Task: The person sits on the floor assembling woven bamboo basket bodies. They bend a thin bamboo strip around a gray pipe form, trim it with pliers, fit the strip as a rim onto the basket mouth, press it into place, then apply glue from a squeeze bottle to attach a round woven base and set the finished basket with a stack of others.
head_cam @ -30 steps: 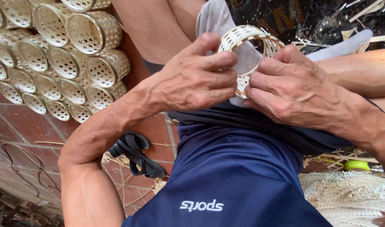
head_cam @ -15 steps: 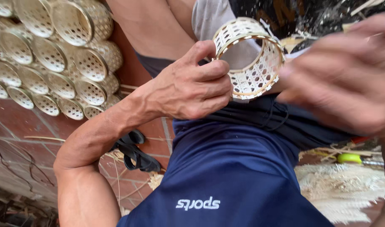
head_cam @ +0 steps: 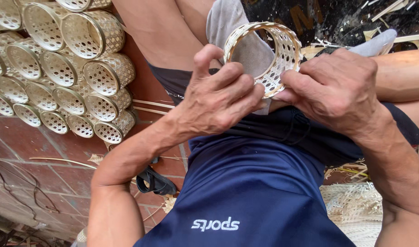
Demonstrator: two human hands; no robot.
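A small round woven bamboo basket [head_cam: 272,50], pale and open-weave, is held above my lap with its open mouth facing up and left. My left hand [head_cam: 218,93] grips its near left rim, fingers curled over the edge. My right hand [head_cam: 335,87] holds the right side, thumb and fingers pressed on the woven wall. Behind the basket lies a grey cloth [head_cam: 237,32] over my bare knee.
A stack of several finished woven baskets [head_cam: 63,68] lies on the red tiled floor [head_cam: 45,174] at the left. A black sandal [head_cam: 157,180] sits by my left forearm. Loose bamboo strips [head_cam: 150,106] and woven matting [head_cam: 355,206] lie around.
My right hand swung away from the basket, then came back onto its right side. The basket has tipped, so its open mouth shows more.
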